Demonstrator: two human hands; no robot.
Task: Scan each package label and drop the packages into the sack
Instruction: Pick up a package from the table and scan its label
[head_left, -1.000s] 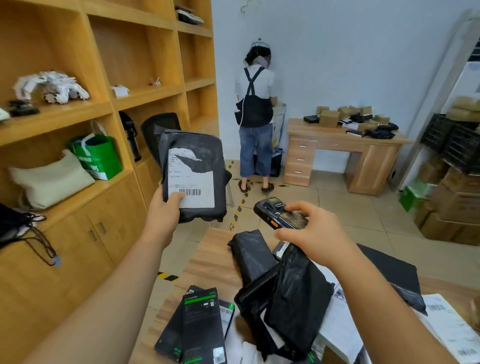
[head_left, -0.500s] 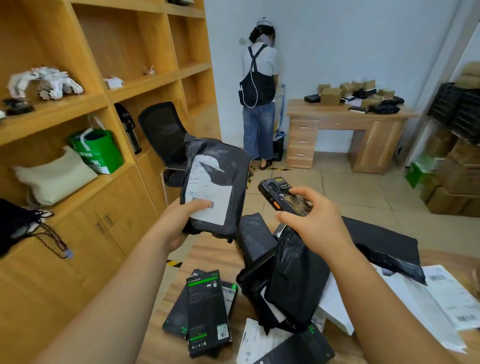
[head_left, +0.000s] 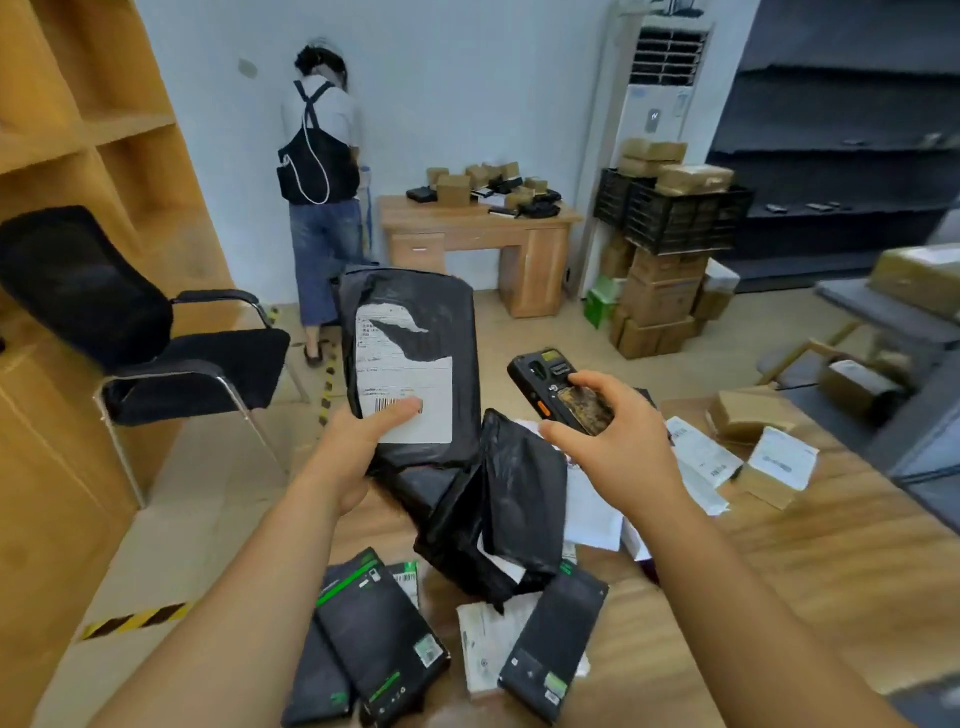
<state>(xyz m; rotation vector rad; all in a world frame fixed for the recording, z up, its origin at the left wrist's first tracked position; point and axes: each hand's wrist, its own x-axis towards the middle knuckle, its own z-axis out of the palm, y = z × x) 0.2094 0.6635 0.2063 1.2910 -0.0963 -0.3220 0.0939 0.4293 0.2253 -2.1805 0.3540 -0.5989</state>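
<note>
Above table (head_left: 831, 571), left hand (head_left: 358, 447) gripping black package (head_left: 415, 306), thumb on label (head_left: 405, 384)

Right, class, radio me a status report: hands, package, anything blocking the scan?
Left hand grips black package, label up. Right hand holds handheld scanner. Left thumb overlaps the barcode.

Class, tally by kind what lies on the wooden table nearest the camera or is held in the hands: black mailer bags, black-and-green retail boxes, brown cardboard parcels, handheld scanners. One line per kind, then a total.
Black mailer bags: 2, one held, one lying
Black-and-green boxes: 3
Brown parcels: 2
Scanners: 1
Total: 8
</note>
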